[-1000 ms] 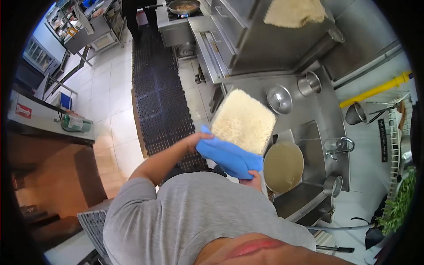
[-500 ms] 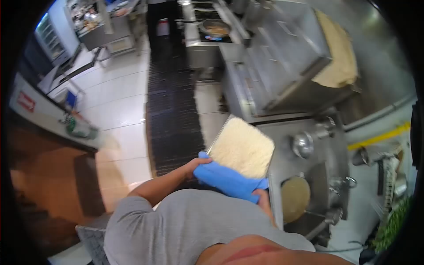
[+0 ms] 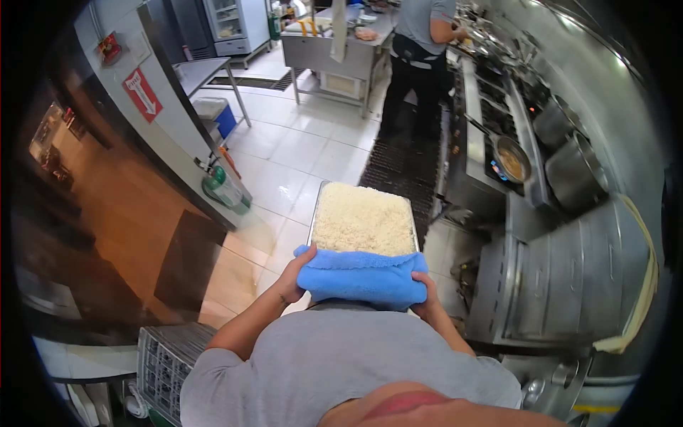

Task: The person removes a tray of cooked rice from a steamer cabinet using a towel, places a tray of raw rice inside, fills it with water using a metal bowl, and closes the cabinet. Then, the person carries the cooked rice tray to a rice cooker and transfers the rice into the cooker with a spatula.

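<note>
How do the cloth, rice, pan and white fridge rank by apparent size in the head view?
1. Cloth and rice: too alike to rank
2. White fridge, though farther off
3. Pan

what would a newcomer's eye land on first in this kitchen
Probably the tray of pale, grainy food at the centre, its near edge covered by a bright blue cloth held by the left hand and right hand. After that, perhaps the red fire sign at upper left, and the frying pan over a blue flame on the stove at right.
</note>
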`<control>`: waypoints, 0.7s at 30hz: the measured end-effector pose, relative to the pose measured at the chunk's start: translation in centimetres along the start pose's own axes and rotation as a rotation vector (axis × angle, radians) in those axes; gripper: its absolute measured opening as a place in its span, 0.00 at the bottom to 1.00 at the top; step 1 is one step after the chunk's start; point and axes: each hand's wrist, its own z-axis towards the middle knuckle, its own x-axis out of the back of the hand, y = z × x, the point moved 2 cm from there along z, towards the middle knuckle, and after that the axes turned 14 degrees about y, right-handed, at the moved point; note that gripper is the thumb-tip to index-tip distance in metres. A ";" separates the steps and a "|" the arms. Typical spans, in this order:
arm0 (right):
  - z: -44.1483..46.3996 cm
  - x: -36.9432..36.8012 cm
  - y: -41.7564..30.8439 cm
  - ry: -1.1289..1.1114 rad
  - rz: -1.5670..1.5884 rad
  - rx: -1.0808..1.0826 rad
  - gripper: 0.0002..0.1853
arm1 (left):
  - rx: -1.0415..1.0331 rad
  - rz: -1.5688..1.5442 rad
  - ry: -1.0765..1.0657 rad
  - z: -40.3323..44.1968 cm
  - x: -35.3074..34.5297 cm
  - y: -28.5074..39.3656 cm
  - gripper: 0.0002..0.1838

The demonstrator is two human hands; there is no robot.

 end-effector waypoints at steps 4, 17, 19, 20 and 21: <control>8.3 -9.4 -3.2 -0.052 -0.017 -0.144 0.38 | -0.065 -0.057 0.021 4.7 2.5 10.0 0.33; 42.6 -43.4 -19.1 -0.257 -0.224 -0.237 0.34 | -0.331 -0.353 0.221 29.9 9.9 40.0 0.30; 48.7 -49.2 -20.3 -0.322 -0.274 -0.287 0.35 | -0.346 -0.411 0.252 32.6 11.7 45.2 0.30; 51.4 -52.5 -20.8 -0.342 -0.285 -0.272 0.36 | -0.362 -0.439 0.262 34.1 12.6 48.1 0.30; 54.1 -55.9 -21.3 -0.370 -0.294 -0.250 0.36 | -0.375 -0.451 0.321 35.6 13.3 51.0 0.30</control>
